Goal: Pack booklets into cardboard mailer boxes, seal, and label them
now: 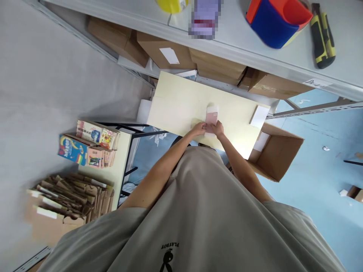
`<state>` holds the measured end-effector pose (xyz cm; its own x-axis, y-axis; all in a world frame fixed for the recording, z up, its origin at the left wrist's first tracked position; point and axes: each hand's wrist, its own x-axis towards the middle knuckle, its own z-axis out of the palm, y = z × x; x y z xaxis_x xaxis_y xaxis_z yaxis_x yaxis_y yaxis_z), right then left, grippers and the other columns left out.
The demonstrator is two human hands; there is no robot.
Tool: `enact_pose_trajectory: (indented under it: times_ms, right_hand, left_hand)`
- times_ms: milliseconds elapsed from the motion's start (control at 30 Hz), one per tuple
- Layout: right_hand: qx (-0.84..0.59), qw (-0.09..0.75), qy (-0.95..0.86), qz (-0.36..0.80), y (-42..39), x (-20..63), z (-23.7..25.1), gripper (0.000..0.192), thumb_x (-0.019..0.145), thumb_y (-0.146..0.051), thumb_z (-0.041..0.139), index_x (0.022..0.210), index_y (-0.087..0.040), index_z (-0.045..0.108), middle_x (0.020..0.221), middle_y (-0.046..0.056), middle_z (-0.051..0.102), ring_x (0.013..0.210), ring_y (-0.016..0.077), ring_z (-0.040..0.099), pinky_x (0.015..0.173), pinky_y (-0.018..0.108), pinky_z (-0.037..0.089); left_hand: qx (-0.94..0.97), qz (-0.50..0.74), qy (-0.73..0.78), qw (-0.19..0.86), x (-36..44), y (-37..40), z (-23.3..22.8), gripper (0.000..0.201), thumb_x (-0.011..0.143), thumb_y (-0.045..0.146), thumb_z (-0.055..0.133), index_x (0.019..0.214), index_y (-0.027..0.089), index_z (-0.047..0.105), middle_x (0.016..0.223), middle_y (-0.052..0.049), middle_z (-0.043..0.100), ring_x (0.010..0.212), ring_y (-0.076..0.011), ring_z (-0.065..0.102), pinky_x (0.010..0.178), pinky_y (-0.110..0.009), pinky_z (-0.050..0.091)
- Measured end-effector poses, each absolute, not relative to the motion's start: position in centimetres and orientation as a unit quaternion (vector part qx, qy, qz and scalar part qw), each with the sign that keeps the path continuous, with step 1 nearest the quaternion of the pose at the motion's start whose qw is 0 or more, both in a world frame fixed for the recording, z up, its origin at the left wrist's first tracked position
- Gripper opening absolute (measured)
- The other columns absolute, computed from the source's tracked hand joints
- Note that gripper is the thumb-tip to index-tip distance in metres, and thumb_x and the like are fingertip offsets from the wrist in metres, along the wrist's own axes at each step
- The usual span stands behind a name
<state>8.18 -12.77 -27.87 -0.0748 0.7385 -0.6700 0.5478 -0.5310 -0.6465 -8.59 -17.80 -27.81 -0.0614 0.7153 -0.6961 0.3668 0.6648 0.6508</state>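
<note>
1. Although the fingers are small in this view, the right hand (pixel 218 129) seems to grasp the lower right of a pink phone-shaped item (pixel 211 117), its thumb lying over the face.
2. The left hand (pixel 199 129) has its fingertips at the item's left edge; whether they pinch it or merely touch it cannot be told.
3. The item's underside is hidden, and white shows past its far end; whether it rests on the pale table (pixel 176 98) or is raised cannot be made out.
4. Both forearms reach forward and converge, the left slanting rightward, the right slanting leftward, hands close together near the table's near edge.
5. The grey shirt (pixel 198 196) covers the upper arms.
6. A white flat piece (pixel 259 116) lies at the table's right end, beside an open carton (pixel 279 151) whose inside is only partly visible.
7. On the shelf (pixel 232 32) beyond, a pixelated purple item (pixel 205 19) is unreadable; the top edge cuts off a yellow object (pixel 172 4).
</note>
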Motion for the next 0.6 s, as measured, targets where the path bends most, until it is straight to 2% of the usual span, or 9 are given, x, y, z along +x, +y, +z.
enact_pose_trajectory:
  times_ms: [100,200,300,400,500,600]
  right_hand:
    - [-0.672,0.103,-0.483,0.551,-11.9,8.3,-26.2,0.017,0.083,-0.032,0.078,0.087,-0.03,0.062,0.103,0.011,0.086,0.106,0.0359,0.078,0.114,0.054,0.063]
    - [-0.654,0.145,-0.481,0.566,-11.0,8.0,-23.5,0.025,0.084,-0.046,0.085,0.087,-0.028,0.067,0.094,0.005,0.084,0.098,0.0311,0.077,0.105,0.05,0.067]
    - [-0.565,0.249,-0.452,0.644,-10.3,7.2,-19.7,0.052,0.077,-0.07,0.097,0.095,-0.025,0.077,0.098,0.003,0.086,0.096,0.0274,0.077,0.096,0.044,0.069]
    - [-0.478,0.33,-0.42,0.697,-9.8,5.6,-15.1,0.072,0.068,-0.08,0.105,0.106,-0.022,0.086,0.109,0.007,0.091,0.101,0.0288,0.081,0.096,0.044,0.07]
    - [-0.455,0.359,-0.414,0.702,-9.5,3.0,-10.8,0.076,0.067,-0.081,0.108,0.112,-0.023,0.089,0.116,0.009,0.093,0.106,0.0315,0.084,0.099,0.046,0.072]
    - [-0.447,0.371,-0.424,0.695,-9.8,-0.1,-7.9,0.074,0.068,-0.08,0.109,0.112,-0.024,0.09,0.117,0.009,0.093,0.109,0.0343,0.085,0.101,0.049,0.073]
  left_hand:
    - [0.341,0.183,0.736,0.556,-10.3,-17.1,-26.5,0.052,0.092,0.021,0.078,0.142,0.008,0.079,0.155,-0.028,0.08,0.143,-0.0351,0.079,0.125,-0.047,0.061]
    - [0.318,0.22,0.738,0.553,-13.4,-15.7,-24.3,0.066,0.098,0.044,0.087,0.154,0.011,0.074,0.163,-0.03,0.075,0.147,-0.0353,0.078,0.12,-0.046,0.064]
    - [0.296,0.301,0.657,0.625,-16.7,-13.9,-21.1,0.069,0.091,0.065,0.095,0.138,0.016,0.08,0.152,-0.025,0.082,0.142,-0.0326,0.081,0.12,-0.045,0.064]
    - [0.285,0.389,0.536,0.693,-19.2,-12.7,-17.1,0.076,0.075,0.076,0.105,0.117,0.017,0.084,0.127,-0.02,0.089,0.124,-0.0323,0.087,0.116,-0.047,0.068]
    - [0.281,0.465,0.511,0.666,-21.2,-12.7,-13.1,0.08,0.058,0.074,0.113,0.109,0.018,0.086,0.108,-0.013,0.091,0.107,-0.031,0.088,0.101,-0.044,0.071]
    - [0.271,0.516,0.534,0.613,-23.4,-13.8,-9.8,0.075,0.055,0.069,0.114,0.104,0.019,0.086,0.099,-0.007,0.09,0.095,-0.0273,0.085,0.087,-0.038,0.07]
